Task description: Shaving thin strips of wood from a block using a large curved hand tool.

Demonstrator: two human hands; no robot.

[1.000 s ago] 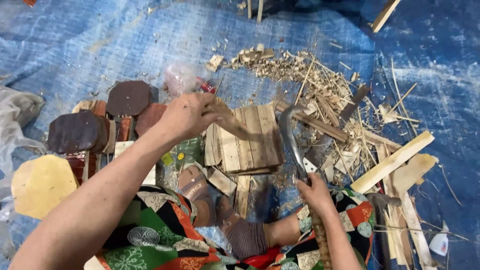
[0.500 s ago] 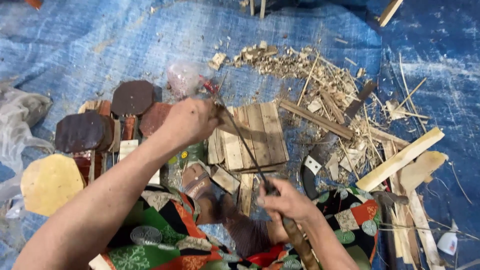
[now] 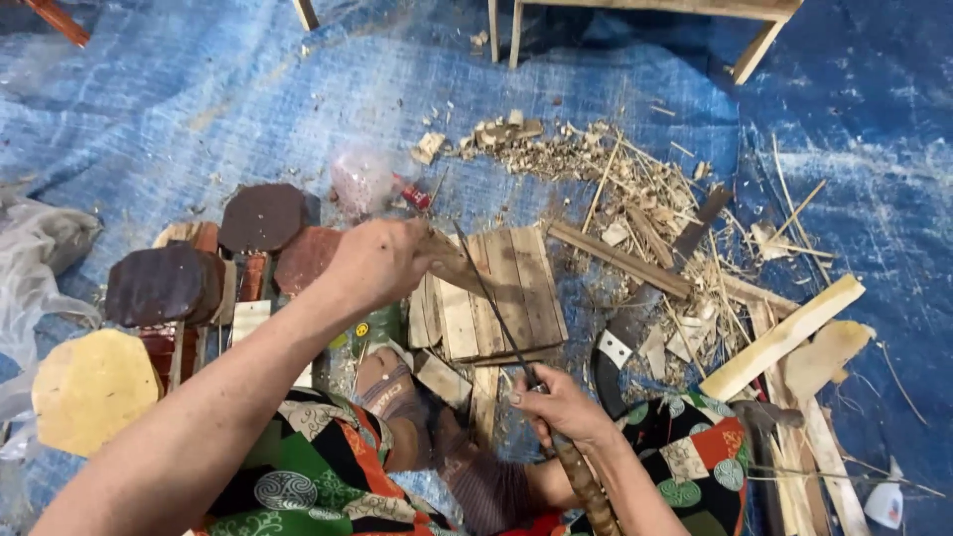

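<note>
My left hand [image 3: 377, 263] grips a small wedge of brown wood [image 3: 452, 266] and holds it over a slatted wooden board [image 3: 496, 293]. My right hand [image 3: 561, 402] is closed on the wooden handle [image 3: 586, 486] of a long thin blade [image 3: 491, 298]. The blade's edge rests against the wood piece beside my left fingers. My foot in a sandal [image 3: 392, 392] lies just below the board, on the blue tarp [image 3: 199, 109].
Dark octagonal wooden paddles [image 3: 263, 216] and a pale yellow one [image 3: 89, 389] lie at the left. Wood shavings and thin sticks [image 3: 635, 199] spread at the right, with a light plank [image 3: 779, 339]. Wooden furniture legs [image 3: 754, 45] stand at the top. A plastic bag [image 3: 40, 248] lies at the far left.
My right hand has swung the blade from the right in toward the wood piece in my left hand. The blade now lies against it. The left hand has stayed over the board.
</note>
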